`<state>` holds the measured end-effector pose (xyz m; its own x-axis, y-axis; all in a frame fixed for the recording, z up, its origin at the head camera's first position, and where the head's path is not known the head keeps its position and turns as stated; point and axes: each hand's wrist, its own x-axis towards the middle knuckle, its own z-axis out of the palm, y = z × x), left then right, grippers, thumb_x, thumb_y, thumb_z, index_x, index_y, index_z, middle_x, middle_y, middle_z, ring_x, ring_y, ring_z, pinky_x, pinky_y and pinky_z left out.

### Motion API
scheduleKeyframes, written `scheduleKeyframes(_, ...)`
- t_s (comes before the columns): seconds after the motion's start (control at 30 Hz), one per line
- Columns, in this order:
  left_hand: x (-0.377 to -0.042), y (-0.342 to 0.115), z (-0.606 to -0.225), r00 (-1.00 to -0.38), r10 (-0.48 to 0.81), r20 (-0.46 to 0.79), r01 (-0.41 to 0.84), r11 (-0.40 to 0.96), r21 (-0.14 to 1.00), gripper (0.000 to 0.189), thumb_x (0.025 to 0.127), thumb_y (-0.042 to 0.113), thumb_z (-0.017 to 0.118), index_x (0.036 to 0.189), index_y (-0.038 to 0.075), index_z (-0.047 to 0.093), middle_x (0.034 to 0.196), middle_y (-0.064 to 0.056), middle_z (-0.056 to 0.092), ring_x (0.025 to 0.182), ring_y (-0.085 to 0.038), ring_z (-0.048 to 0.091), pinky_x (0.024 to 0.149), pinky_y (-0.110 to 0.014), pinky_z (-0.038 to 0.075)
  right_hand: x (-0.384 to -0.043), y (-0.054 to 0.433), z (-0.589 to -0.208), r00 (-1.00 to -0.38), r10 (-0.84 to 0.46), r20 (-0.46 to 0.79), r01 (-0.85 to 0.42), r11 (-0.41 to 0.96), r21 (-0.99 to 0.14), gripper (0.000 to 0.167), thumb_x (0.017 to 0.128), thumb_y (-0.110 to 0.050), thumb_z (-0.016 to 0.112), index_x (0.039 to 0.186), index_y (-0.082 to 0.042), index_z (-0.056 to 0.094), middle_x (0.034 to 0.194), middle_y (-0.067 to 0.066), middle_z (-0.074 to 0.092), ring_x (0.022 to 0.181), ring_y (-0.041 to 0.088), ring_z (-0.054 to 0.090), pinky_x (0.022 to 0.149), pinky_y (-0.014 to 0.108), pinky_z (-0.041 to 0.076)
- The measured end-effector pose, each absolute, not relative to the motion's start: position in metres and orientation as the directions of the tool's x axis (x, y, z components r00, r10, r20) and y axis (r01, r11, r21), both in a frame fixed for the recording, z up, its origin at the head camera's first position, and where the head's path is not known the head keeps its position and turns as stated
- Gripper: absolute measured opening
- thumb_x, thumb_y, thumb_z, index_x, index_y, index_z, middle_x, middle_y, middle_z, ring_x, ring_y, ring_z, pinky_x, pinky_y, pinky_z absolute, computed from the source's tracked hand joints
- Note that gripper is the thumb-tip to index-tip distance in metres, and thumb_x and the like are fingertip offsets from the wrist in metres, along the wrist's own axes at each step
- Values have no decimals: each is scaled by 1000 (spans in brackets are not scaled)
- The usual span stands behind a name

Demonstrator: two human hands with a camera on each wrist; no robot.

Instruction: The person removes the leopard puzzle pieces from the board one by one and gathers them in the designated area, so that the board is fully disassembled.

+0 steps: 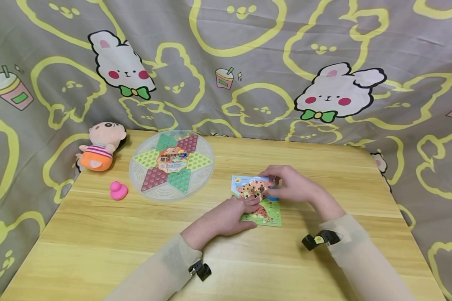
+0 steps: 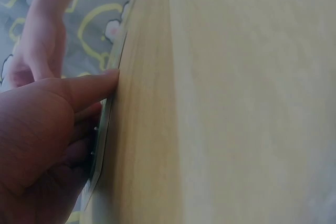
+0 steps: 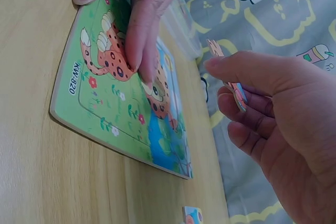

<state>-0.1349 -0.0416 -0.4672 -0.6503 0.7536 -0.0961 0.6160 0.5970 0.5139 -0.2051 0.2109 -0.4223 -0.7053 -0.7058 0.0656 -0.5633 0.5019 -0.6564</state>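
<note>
A jigsaw puzzle board [image 1: 269, 217] printed with a spotted leopard on grass lies flat on the wooden table. My left hand [image 1: 227, 215] rests on it, its fingers laid over the leopard and the thumb at the near edge. Just above the board's far right side, my right hand [image 1: 295, 184] pinches a small puzzle piece [image 3: 237, 94] between thumb and fingers, apart from the board. In the right wrist view another puzzle piece [image 3: 192, 215] lies on the table beside the board. The left wrist view shows the left thumb against the board's edge.
Left of the board lies a round Chinese checkers board [image 1: 207, 175] with a coloured star. Further left are a pink suction-cup-like toy [image 1: 118, 190] and a plush doll [image 1: 101, 146]. A patterned curtain [image 1: 248, 108] hangs behind the table.
</note>
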Motion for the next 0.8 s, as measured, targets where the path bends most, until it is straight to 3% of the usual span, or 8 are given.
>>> scheduleKeyframes(0.27,-135,-42,-467,-651,752,-103,613,601,512,60,104,42,68,155,13,54,166,1,38,154,-18,33,126,-43,28,-200,226,-418,-722,-685,98,-558,493,-668,43,88,-12,88,128,-7,74,94,-5,68,85,17,62,71,39,57)
scheduleKeyframes(0.8,-134,-41,-468,-658,744,-115,592,606,531,61,104,41,68,156,13,53,167,2,36,155,-18,30,127,-50,23,-191,282,-421,-745,-641,184,-596,516,-615,41,88,-8,88,126,-6,74,95,-6,68,83,14,61,71,30,57)
